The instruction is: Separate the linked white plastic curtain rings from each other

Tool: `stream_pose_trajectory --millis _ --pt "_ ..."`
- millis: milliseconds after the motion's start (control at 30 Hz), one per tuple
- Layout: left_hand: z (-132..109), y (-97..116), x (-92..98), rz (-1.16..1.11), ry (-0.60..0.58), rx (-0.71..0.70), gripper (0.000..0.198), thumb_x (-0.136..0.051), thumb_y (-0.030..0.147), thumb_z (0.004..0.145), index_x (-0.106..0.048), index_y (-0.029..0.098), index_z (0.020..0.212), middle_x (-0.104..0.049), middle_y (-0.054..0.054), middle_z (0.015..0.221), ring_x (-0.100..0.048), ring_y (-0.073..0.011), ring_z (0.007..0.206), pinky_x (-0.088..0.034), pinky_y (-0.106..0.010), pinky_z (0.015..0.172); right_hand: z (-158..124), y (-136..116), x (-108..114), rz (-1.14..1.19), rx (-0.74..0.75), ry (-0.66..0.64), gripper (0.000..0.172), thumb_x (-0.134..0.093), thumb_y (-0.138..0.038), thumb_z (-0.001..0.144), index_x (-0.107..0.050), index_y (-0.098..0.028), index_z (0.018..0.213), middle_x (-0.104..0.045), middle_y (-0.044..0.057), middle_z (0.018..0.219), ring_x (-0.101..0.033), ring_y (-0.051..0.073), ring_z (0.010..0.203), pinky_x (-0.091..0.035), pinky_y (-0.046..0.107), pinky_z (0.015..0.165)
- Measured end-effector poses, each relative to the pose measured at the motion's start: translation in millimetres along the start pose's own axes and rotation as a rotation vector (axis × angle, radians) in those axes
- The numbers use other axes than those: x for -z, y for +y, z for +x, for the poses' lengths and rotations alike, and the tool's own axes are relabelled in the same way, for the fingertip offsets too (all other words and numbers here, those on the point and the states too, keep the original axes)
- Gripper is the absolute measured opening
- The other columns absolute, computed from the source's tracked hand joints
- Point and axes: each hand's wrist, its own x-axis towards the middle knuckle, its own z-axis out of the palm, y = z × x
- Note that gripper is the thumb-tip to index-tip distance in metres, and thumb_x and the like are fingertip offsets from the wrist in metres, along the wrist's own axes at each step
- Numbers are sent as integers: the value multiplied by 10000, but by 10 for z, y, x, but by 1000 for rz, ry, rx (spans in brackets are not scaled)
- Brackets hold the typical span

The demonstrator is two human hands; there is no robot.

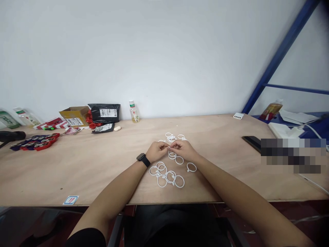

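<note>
Both my hands meet over the middle of the wooden table [77, 171]. My left hand [157, 151], with a black watch on its wrist, and my right hand [183, 149] pinch the same small white ring [169, 148] between their fingertips. Several white plastic rings [167, 175] lie in a loose group just in front of my hands, nearer to me. More white rings [172, 137] lie in a small pile just beyond my hands.
At the back left stand a cardboard box [74, 116], a black bag [105, 112], a small bottle [133, 111] and red packets [36, 142]. A black phone [252, 141] lies at the right. A blue metal frame [277, 58] rises at the back right.
</note>
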Motion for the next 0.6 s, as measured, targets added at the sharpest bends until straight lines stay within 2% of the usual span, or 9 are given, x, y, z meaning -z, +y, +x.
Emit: stream_pose_trajectory --millis 200,400,600 --pt "2 -14 -44 -86 40 73 205 -572 213 743 -716 101 835 -670 -32 697 -544 -94 594 -415 -176 547 -4 -53 -11 -115 113 21 134 -664 -298 776 -723 -192 833 -671 16 692 -555 118 591 -399 214 547" --pt "23 23 -33 -106 70 62 202 -520 134 701 -701 107 788 -648 -10 666 -523 -87 588 -408 -181 553 0 -86 -20 -110 59 -1 177 -666 -324 780 -726 -207 899 -679 28 759 -567 135 627 -419 235 588" --pt "44 6 -78 -143 102 85 189 -528 112 683 -692 108 777 -645 -8 662 -522 -90 580 -407 -189 555 3 -90 -26 -92 70 2 168 -651 -321 793 -708 -210 904 -675 27 785 -566 138 641 -423 243 603"
